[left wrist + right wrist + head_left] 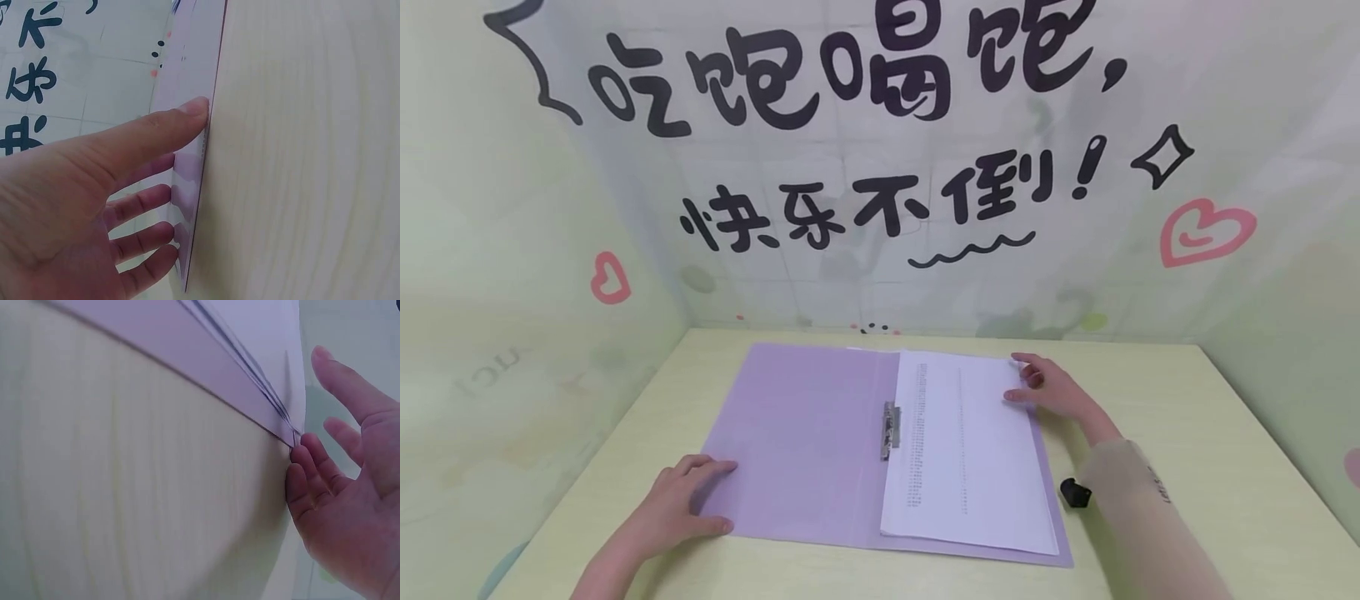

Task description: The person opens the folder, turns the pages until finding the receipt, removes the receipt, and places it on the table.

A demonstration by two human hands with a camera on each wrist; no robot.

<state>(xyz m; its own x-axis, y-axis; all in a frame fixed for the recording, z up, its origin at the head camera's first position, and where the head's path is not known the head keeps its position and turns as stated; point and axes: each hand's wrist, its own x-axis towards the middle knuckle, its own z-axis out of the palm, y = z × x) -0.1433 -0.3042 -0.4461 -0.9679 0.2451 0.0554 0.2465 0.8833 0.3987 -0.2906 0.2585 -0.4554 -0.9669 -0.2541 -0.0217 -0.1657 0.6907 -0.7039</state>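
A lilac folder (801, 442) lies spread flat on the table, its metal clip (891, 431) near the spine. Printed white sheets (1000, 475) lie in a stack over its right half, their left edge at the clip. My left hand (670, 508) is at the folder's lower left corner; in the left wrist view its thumb (195, 109) touches the cover's edge, fingers spread and relaxed. At the upper right corner of the sheets is my right hand (1056, 387). Its lower fingers (299, 475) meet the edge of folder and paper in the right wrist view, with the thumb raised apart.
A small black object (1075, 493) sits on the table right of the folder, close to the right sleeve (1138, 500). The pale wooden table (1195, 417) is enclosed by a printed wall covering (850, 292) at the back and sides.
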